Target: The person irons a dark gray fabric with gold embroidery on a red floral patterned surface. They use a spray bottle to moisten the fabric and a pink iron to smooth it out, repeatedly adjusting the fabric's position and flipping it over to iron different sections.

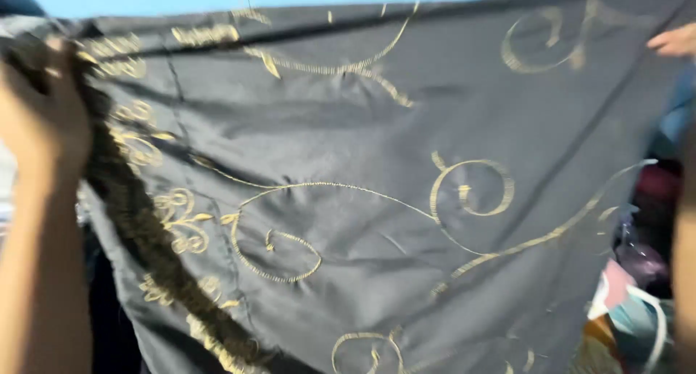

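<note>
Cloth: one dark embroidered cloth (pixel 377 200) is being held up, spread flat, long axis running left to right.
Left hand (pixel 40 116): is being closed around the cloth's bunched left edge.
Right hand (pixel 674 40): is being kept at the top right corner; grip cannot be told.
Pile: coloured fabrics (pixel 631 309) are lying lower right.

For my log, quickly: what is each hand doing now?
Left hand: closed on the dark embroidered cloth.
Right hand: at the cloth's top corner; grip cannot be told.
</note>
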